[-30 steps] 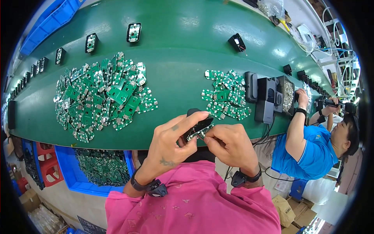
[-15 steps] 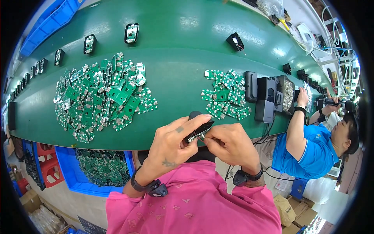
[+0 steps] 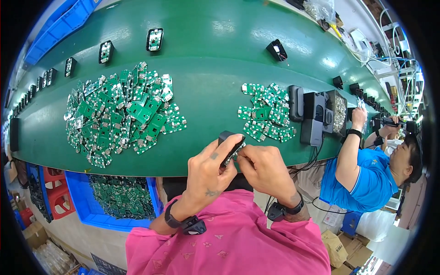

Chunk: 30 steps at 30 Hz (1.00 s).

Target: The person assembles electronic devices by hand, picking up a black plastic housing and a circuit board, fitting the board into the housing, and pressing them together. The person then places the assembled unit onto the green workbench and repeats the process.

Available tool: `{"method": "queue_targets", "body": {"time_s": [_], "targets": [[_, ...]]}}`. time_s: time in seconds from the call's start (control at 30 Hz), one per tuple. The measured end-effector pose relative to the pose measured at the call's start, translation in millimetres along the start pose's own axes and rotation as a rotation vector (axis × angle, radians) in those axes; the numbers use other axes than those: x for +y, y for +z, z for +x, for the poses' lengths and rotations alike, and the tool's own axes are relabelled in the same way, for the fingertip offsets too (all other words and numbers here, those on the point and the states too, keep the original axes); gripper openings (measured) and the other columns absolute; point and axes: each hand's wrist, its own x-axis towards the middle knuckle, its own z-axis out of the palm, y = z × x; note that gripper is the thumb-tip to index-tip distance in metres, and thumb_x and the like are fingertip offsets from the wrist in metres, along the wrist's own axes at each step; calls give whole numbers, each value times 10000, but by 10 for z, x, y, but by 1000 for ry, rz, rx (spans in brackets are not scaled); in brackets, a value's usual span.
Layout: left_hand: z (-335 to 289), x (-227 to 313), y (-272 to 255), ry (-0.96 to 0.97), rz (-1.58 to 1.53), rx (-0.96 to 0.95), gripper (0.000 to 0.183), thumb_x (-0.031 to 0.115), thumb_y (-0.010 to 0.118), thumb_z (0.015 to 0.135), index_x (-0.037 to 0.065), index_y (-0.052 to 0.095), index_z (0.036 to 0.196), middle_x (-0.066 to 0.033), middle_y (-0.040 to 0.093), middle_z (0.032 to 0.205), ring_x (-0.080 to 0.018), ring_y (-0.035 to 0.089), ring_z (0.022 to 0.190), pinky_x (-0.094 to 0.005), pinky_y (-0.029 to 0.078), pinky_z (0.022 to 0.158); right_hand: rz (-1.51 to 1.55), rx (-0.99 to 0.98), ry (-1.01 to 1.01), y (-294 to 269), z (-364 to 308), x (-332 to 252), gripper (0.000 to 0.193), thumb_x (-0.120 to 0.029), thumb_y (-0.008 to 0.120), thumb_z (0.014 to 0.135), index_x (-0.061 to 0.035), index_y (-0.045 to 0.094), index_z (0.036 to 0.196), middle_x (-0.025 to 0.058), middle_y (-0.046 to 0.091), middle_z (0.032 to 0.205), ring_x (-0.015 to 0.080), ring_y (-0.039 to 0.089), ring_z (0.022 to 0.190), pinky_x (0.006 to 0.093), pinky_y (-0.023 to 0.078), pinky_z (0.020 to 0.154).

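Note:
Just off the table's front edge, my left hand (image 3: 209,167) grips a small black plastic housing (image 3: 228,136), its index finger along the top. A green circuit board (image 3: 233,153) with silvery parts shows at the housing's side, tilted toward my right hand (image 3: 266,166). The right fingers are pinched together at the board's edge; what lies between their tips is hidden. Beyond my hands on the green table (image 3: 211,91) lies a small pile of green circuit boards (image 3: 268,110). A much larger heap of circuit boards (image 3: 121,110) covers the left part.
Black housings with boards (image 3: 155,39) stand in a row at the far left; another black housing (image 3: 277,49) lies far right. A black device (image 3: 313,118) and a box of small metal parts (image 3: 338,112) stand right, beside a blue-shirted person (image 3: 366,174). A blue crate (image 3: 87,206) sits below left.
The housing has turned more upright and shifted slightly left in my left hand. My right hand has moved a little left with it. The other person's hand has shifted slightly.

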Motion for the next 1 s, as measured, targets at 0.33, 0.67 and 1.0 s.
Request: {"method": "queue_targets", "body": {"time_s": [0.33, 0.67, 1.0], "targets": [[56, -171, -148, -288, -738, -185, 640, -71, 679, 830, -3, 455, 1426, -154, 623, 1230, -159, 688, 910, -260, 586, 736, 398, 256, 255, 42, -36, 182, 153, -123, 661, 951, 24, 632, 981, 56, 649, 739, 77, 579, 592, 248, 455, 518], [58, -70, -146, -365, -995, -85, 520, 169, 621, 980, 5, 432, 1436, -174, 645, 1162, -200, 703, 788, -278, 616, 650, 1155, 310, 15, 318, -52, 274, 160, -125, 668, 948, 28, 620, 949, 60, 656, 791, 82, 566, 581, 220, 439, 489], [4, -115, 35, -278, -799, -24, 543, -136, 635, 837, 51, 581, 1344, -125, 588, 1303, -124, 689, 856, -231, 577, 670, 982, 152, 242, 109, -81, 227, 231, -170, 638, 981, -33, 585, 803, -22, 538, 623, 18, 436, 491, 196, 301, 421]]}}
